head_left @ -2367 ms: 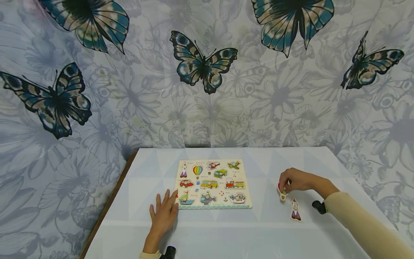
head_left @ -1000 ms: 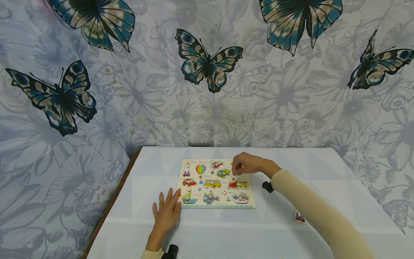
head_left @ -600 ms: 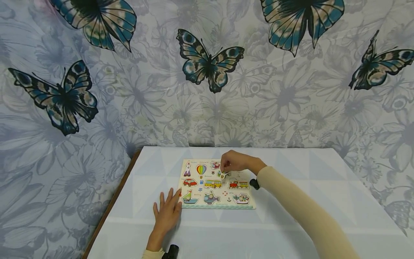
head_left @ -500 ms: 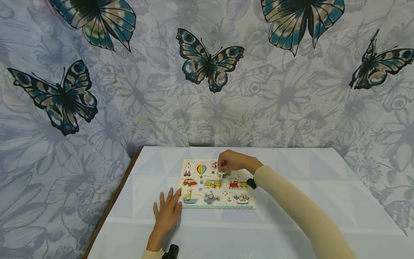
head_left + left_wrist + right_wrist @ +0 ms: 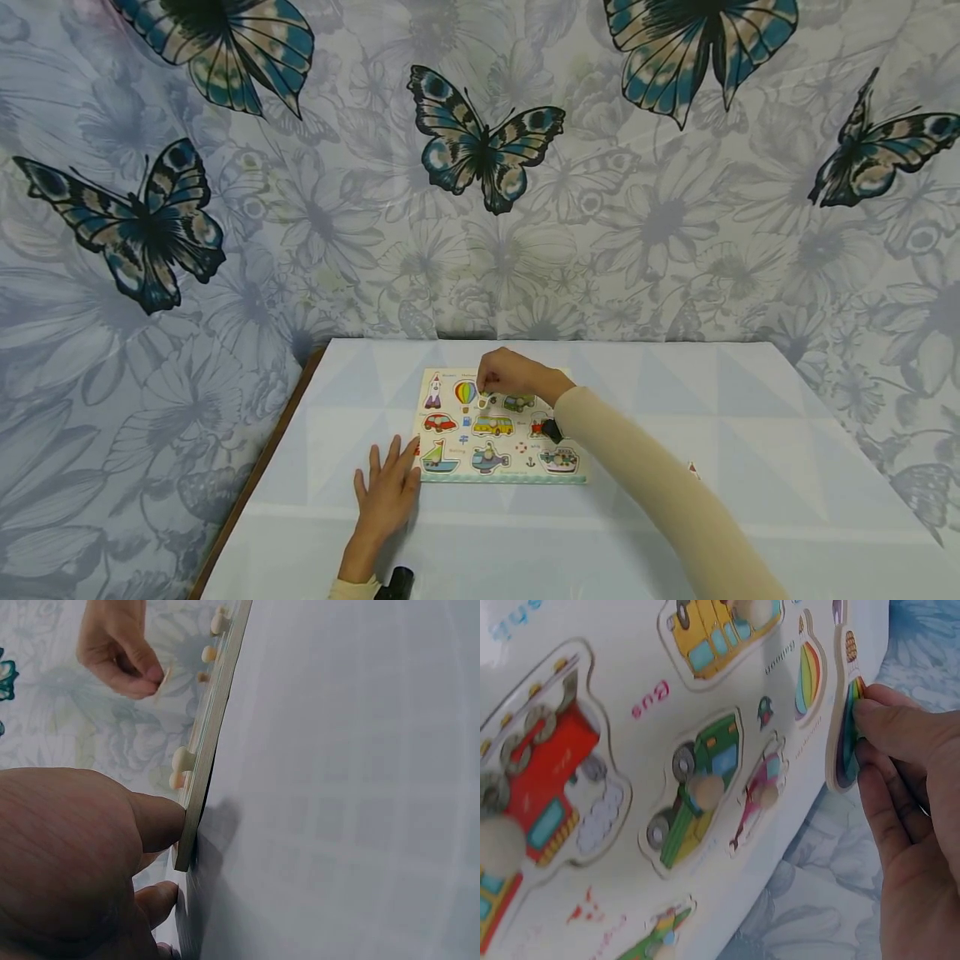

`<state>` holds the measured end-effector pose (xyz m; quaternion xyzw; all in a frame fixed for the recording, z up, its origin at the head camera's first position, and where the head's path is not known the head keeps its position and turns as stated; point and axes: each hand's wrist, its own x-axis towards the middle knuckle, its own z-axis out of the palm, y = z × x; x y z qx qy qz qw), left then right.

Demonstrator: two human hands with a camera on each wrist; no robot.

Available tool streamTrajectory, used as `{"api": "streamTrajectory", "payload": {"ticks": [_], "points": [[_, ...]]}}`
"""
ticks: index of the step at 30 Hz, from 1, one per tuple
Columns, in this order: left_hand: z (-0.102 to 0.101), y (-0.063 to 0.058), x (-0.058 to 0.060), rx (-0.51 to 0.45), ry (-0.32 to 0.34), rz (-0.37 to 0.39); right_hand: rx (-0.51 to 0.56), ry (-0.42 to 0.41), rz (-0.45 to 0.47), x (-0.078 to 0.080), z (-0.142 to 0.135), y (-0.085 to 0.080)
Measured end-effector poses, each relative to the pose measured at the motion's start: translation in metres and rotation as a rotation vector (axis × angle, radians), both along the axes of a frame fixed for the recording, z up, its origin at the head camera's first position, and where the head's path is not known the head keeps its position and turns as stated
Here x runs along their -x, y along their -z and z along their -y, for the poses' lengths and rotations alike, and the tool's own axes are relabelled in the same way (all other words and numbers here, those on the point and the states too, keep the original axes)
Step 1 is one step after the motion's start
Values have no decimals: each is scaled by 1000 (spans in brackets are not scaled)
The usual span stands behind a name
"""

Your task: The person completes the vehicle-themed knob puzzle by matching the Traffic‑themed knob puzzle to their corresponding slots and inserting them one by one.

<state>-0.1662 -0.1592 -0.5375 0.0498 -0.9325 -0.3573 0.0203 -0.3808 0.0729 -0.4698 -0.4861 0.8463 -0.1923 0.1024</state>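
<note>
My right hand (image 5: 516, 372) pinches a rainbow hot-air balloon puzzle piece (image 5: 847, 754) between thumb and fingers. It is over the upper part of a wooden peg puzzle board (image 5: 457, 478), just right of the balloon-shaped recess (image 5: 808, 675). Seen edge-on in the left wrist view, the piece (image 5: 164, 681) is raised off the board. My left hand (image 5: 386, 492) lies with fingers spread at the board's lower left corner, its thumb (image 5: 161, 823) touching the edge. Beside the right hand sit a green truck piece (image 5: 712, 769) and a pink helicopter piece (image 5: 761, 791).
A rocket piece (image 5: 693, 471) lies on the white table (image 5: 510, 542) to the right, mostly hidden by the right sleeve (image 5: 645, 475). Other knobbed pieces fill the board, among them a yellow bus (image 5: 493, 426) and a red car (image 5: 439, 423). A butterfly-patterned backdrop (image 5: 487, 275) stands behind.
My right hand has picked up the balloon piece from the table at right and carried it leftward over the board toward the balloon recess. My left hand has stayed at the board's corner.
</note>
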Motion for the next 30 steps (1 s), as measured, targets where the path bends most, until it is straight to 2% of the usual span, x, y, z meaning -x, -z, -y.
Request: {"api": "streamTrajectory", "payload": {"ticks": [6, 10, 14, 18, 30], "points": [[1, 1, 0, -4, 2, 5, 19, 7, 15, -2, 18, 13], [0, 1, 1, -11, 9, -6, 27, 8, -33, -3, 27, 21], [0, 1, 1, -14, 15, -11, 23, 47, -87, -3, 33, 27], [1, 3, 3, -13, 16, -5, 20, 88, -104, -2, 37, 30], [2, 2, 4, -8, 12, -7, -43, 123, -103, -4, 46, 37]]}}
